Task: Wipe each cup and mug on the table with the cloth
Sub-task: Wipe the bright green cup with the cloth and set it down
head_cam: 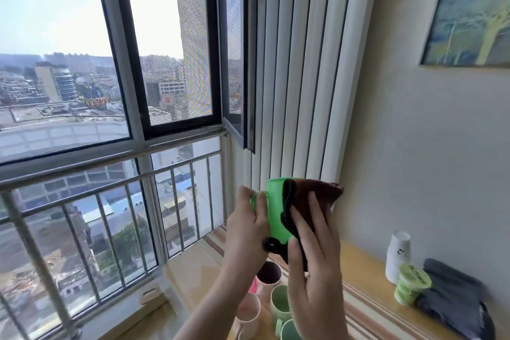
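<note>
I hold a bright green mug (276,207) up in front of me, above the table. My left hand (248,223) grips it by its handle side. My right hand (311,240) presses a dark brown cloth (311,196) against the mug's right side, fingers spread over the cloth. Below on the table (367,284) stand several mugs: a pink one with a dark inside (269,274), a pale pink one (248,312) and a pale green one (280,301), partly hidden by my arms. Another green rim (289,330) shows at the bottom edge.
A stack of white paper cups (397,254) and a green-printed paper cup stack (411,287) lie at the table's right, beside a grey folded cloth (455,301). A window with a metal railing (105,201) is on the left; white vertical blinds (298,77) hang behind.
</note>
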### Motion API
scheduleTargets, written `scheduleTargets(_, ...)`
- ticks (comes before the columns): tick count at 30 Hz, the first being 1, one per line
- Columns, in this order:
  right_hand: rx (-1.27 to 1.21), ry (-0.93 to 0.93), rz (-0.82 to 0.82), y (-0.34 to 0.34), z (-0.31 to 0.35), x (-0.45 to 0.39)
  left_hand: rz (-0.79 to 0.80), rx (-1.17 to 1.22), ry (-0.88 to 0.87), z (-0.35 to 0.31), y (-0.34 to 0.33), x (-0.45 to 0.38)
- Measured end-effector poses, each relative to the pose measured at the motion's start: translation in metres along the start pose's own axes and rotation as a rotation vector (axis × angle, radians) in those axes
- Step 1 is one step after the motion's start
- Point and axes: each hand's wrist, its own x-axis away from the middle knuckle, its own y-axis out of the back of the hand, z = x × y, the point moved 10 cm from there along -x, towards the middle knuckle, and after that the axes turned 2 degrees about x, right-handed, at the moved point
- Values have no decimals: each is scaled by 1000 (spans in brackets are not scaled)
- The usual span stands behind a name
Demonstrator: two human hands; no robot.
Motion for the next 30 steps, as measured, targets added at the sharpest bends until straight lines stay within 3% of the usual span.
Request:
scheduleTargets(7,-60,-89,5,9,-12,-2,131,144,66,17,-25,2)
scheduleTargets(15,-438,-300,-27,18,-42,-11,245,410,215,21,-43,9)
scheduleTargets(20,-285,-215,-101,30,-38,-12,245,38,19,11,-42,0)
scheduleTargets(25,-248,-161,-40,22,-30,-9,477,280,124,0,-65,22)
scheduleTargets(30,-559,-325,-31,15,-43,-10,468,438,201,10,-70,18)
